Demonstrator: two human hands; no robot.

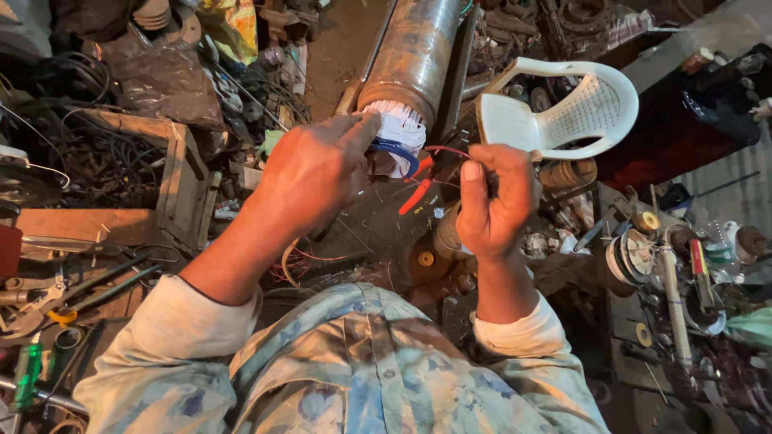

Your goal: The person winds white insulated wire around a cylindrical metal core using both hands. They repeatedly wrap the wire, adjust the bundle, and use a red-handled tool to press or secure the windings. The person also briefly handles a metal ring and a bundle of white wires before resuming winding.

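Down at the far left, pliers (32,309) and a green-handled screwdriver (28,371) lie among scrap beside a wooden crate (173,189) and tangled black cables (88,161). Next, the left hand (318,173) reaches forward, fingers bunched and pressed against the white winding (398,133) that bulges from the end of a long metal cylinder (410,52); a blue wire (394,153) loops under the fingertips. Between the hands, thin red wires (442,151) run across to the right hand (494,197), which is closed in a fist around them, thumb on top. Red-handled pliers (416,193) lie just below. Farther right stands a white plastic chair (563,108), then a cluttered bench with wire spools (631,257).
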